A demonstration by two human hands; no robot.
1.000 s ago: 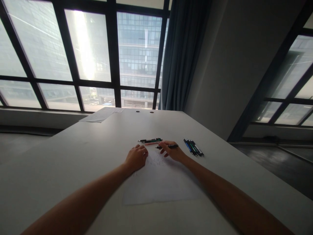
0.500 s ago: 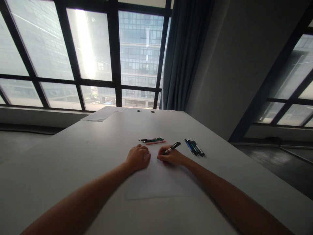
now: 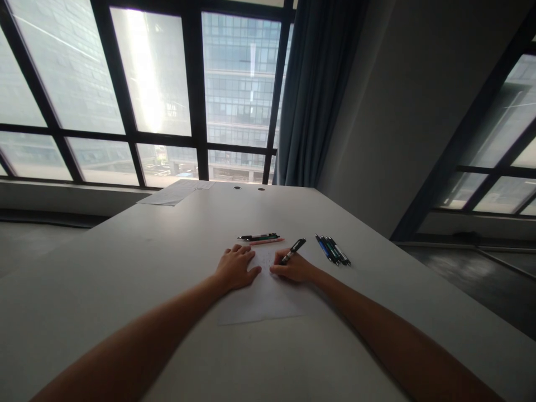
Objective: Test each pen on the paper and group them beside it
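Note:
My right hand (image 3: 294, 270) grips a black pen (image 3: 293, 250) in a writing hold, its tip down on a white sheet of paper (image 3: 264, 296) that lies on the grey table (image 3: 125, 268). My left hand (image 3: 235, 269) rests flat on the sheet's left part, fingers spread, holding nothing. Faint marks show on the paper just beyond the hands.
Two pens, a dark green one (image 3: 257, 237) and a pink one (image 3: 268, 241), lie just beyond the hands. A small row of several pens (image 3: 333, 250) lies to the right. Papers (image 3: 176, 192) sit at the table's far left edge by the window. A curtain (image 3: 314, 95) hangs behind.
My right hand has lifted the black pen from lying flat into a writing hold and drawn back toward my left hand. The sheet looks shifted slightly away from me.

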